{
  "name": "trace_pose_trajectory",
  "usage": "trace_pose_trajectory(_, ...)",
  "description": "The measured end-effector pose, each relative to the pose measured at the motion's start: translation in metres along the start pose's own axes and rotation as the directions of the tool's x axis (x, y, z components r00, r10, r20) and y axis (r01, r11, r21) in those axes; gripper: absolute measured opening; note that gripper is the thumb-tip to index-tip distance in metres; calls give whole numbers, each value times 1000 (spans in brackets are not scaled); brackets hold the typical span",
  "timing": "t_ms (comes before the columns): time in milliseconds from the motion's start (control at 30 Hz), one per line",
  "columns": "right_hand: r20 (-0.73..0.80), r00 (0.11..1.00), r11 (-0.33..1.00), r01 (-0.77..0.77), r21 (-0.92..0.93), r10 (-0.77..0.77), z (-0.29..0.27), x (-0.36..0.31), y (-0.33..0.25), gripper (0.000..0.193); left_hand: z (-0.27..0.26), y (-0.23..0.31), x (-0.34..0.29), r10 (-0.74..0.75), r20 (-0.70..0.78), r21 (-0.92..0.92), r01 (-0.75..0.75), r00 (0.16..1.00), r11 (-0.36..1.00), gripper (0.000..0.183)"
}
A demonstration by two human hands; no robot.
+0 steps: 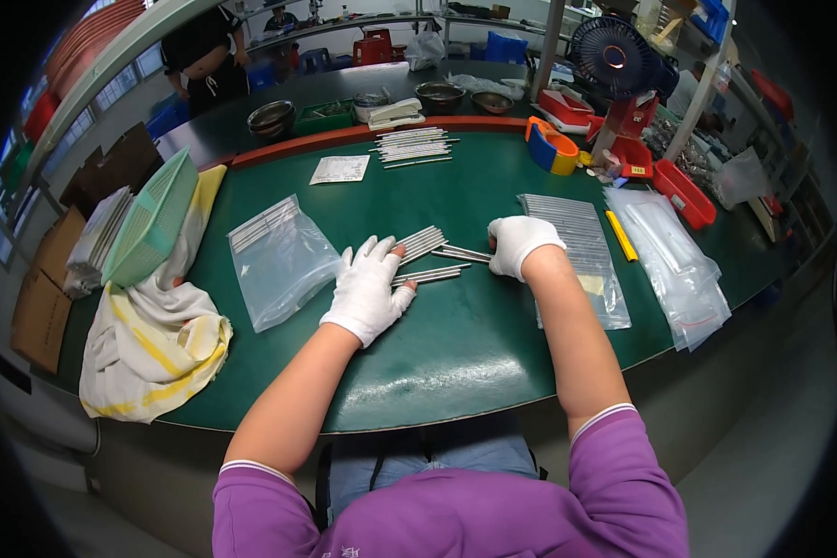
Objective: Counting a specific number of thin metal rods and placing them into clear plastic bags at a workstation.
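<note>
Handling metal rods (421, 244) over the middle of the green worktop (428, 372); work judged part done. Nearest its front edge: left hand (366, 290), gloved in white, palm down, fingers extended and spread, thumb and index tip at the loose rods without closing round them. Right hand (521, 246), likewise gloved, fingers curled in, pinching the ends of a few rods that slant toward the loose group; exact count cannot be told. Toward the left edge, a clear plastic bag (284, 279) has a few rods at its far end, most of it unfilled. Toward the right edge, a rod-filled bag (572, 232) lies flat beside the right hand, rods in a close row; reads as further along. Farthest, near the back edge: a rod pile (414, 146), unbagged, so presumably yet to be dealt with.
</note>
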State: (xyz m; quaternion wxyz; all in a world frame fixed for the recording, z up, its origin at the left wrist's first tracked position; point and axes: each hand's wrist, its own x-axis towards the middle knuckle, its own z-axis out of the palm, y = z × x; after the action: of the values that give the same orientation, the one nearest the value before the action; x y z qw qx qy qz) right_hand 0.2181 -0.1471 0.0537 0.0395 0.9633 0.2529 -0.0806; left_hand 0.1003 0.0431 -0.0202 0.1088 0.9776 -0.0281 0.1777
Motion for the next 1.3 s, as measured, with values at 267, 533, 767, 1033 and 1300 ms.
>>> trace_pose_trajectory(267,-28,993,982,120,145,-117,7,5,4,27,-1,1,8,-70,22,-41,71,997,997,53)
trace_pose_trajectory(533,-70,997,981,34,192,-21,7,6,5,24,12,-28,23,-114,-12,-118,112,993,987,42)
trace_pose_trajectory(767,-64,995,958,-51,282,71,14,8,-2,50,16,-27,35,-190,-143,-72,181,971,981,32)
trace_pose_trajectory(1033,-115,969,692,238,681,-221,36,2,-50,23,24,-20,18,-197,-168,-49,191,966,980,44)
trace_pose_trajectory(1300,-540,760,782,563,269,-361,46,20,-28,23,0,-1,10,-114,93,88,106,989,990,71)
